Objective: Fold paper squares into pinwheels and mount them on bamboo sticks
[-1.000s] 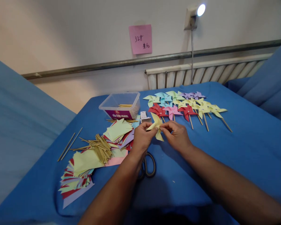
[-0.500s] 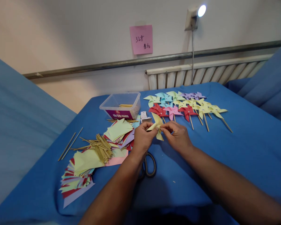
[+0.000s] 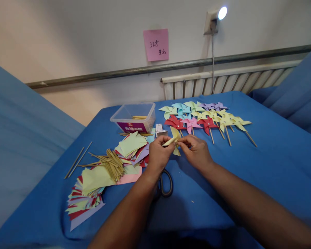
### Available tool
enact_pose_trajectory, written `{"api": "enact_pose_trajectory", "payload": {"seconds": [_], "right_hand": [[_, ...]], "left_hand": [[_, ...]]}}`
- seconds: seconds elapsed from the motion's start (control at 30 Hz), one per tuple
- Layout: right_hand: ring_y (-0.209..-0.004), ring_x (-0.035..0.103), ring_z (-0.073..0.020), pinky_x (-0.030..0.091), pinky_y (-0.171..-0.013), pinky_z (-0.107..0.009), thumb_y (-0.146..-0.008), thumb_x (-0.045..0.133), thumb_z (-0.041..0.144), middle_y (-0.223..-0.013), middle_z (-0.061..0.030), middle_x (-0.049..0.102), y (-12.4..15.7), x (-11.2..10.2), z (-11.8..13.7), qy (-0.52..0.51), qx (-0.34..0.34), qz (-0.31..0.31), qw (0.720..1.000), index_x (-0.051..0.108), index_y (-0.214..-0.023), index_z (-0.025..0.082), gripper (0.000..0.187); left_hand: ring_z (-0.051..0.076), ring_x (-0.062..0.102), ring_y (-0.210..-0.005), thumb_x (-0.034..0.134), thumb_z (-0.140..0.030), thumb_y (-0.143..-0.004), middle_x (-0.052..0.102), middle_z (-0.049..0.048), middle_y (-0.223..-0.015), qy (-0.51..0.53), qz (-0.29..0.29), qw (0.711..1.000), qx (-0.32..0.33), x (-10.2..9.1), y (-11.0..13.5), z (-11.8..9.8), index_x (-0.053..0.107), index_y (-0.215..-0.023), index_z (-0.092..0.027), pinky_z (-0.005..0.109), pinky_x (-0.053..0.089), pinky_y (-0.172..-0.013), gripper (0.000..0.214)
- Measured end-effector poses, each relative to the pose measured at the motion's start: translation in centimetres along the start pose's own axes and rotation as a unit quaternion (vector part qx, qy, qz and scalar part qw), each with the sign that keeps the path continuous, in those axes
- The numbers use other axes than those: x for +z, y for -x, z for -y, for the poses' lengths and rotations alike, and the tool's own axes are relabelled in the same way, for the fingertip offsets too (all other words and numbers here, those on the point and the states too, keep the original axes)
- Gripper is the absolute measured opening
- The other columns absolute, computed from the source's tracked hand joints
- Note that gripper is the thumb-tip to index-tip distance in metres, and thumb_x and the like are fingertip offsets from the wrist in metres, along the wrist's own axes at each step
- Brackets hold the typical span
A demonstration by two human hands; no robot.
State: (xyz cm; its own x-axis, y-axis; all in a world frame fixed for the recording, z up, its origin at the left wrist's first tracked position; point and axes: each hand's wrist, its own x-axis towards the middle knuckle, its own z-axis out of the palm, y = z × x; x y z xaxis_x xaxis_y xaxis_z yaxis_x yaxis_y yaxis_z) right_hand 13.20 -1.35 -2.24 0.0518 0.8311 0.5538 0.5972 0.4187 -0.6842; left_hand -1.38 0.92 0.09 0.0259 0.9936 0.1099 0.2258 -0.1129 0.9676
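Between my two hands is a pale yellow paper pinwheel (image 3: 175, 134), held above the blue cloth. My left hand (image 3: 159, 150) is closed on its left side, thumb and fingers pinching the folded blades. From the right, the fingertips of my right hand (image 3: 196, 148) pinch near the pinwheel's centre; whatever small part they may grip there is hidden. Just behind my hands stands a small white box (image 3: 159, 128). Under my left wrist lie scissors with dark handles (image 3: 167, 183), their blades out of sight.
Finished pinwheels (image 3: 207, 123) on sticks lie in rows at the back right. A clear plastic box (image 3: 114, 118) holds some sticks. Loose wooden sticks (image 3: 112, 164) rest on stacks of coloured paper (image 3: 94, 180) at left. A radiator (image 3: 230, 81) is behind the table.
The yellow pinwheel has turned slightly in my fingers, its upper blade tilting to the right. Both hands keep nearly the same place and grip.
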Motion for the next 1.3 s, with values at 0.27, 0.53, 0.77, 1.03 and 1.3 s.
{"api": "enact_pose_trajectory", "payload": {"seconds": [0.27, 0.53, 0.77, 1.03, 1.3], "right_hand": [[-0.066, 0.061, -0.0163, 0.046, -0.061, -0.028, -0.085, 0.060, 0.026, -0.074, -0.0014, 0.067, 0.0, 0.2, 0.0, -0.027, 0.044, 0.011, 0.999, 0.067, -0.079, 0.022, 0.010], [-0.117, 0.055, -0.0248, 0.043, -0.097, -0.044, -0.079, 0.069, 0.029, -0.123, -0.0086, 0.062, -1.2, -0.4, -1.1, -0.073, 0.001, 0.002, 0.997, 0.060, -0.118, 0.025, 0.040], [-0.103, 0.062, -0.0222, 0.045, -0.093, -0.041, -0.082, 0.066, 0.027, -0.097, -0.0045, 0.071, -1.6, -1.1, -1.2, -0.116, -0.030, 0.064, 0.991, 0.068, -0.089, 0.023, 0.008], [-0.078, 0.062, -0.0190, 0.046, -0.073, -0.033, -0.082, 0.064, 0.028, -0.081, -0.0021, 0.068, -0.9, -0.8, -0.7, -0.087, 0.008, 0.046, 0.995, 0.065, -0.080, 0.022, 0.006], [-0.075, 0.061, -0.0173, 0.046, -0.069, -0.030, -0.081, 0.064, 0.030, -0.082, -0.0012, 0.068, -0.8, -0.8, -0.3, -0.104, 0.039, 0.044, 0.993, 0.066, -0.087, 0.022, 0.010]], "left_hand": [[0.013, 0.056, -0.063, 0.067, -0.024, -0.068, 0.064, -0.0027, -0.067, -0.080, -0.008, 0.995, 0.051, 0.0, 0.6, -0.5, 0.066, -0.071, -0.018, 0.023, 0.042, -0.062, 0.007], [0.013, 0.058, -0.064, 0.066, -0.024, -0.069, 0.066, -0.0019, -0.068, -0.082, -0.002, 0.995, 0.060, -0.2, 0.7, -0.9, 0.067, -0.072, -0.018, 0.023, 0.042, -0.063, 0.007], [0.013, 0.058, -0.065, 0.066, -0.022, -0.069, 0.065, -0.0020, -0.069, -0.064, 0.014, 0.996, 0.065, -0.2, 0.9, -1.0, 0.066, -0.073, -0.018, 0.023, 0.043, -0.063, 0.006], [0.013, 0.059, -0.064, 0.065, -0.020, -0.068, 0.065, -0.0029, -0.068, -0.077, 0.006, 0.994, 0.076, -0.2, 1.1, -0.9, 0.065, -0.072, -0.019, 0.023, 0.043, -0.063, 0.004], [0.013, 0.058, -0.062, 0.066, -0.021, -0.067, 0.065, -0.0026, -0.066, -0.080, 0.002, 0.995, 0.066, -0.1, 1.1, -0.9, 0.065, -0.070, -0.019, 0.024, 0.043, -0.062, 0.004]]}}
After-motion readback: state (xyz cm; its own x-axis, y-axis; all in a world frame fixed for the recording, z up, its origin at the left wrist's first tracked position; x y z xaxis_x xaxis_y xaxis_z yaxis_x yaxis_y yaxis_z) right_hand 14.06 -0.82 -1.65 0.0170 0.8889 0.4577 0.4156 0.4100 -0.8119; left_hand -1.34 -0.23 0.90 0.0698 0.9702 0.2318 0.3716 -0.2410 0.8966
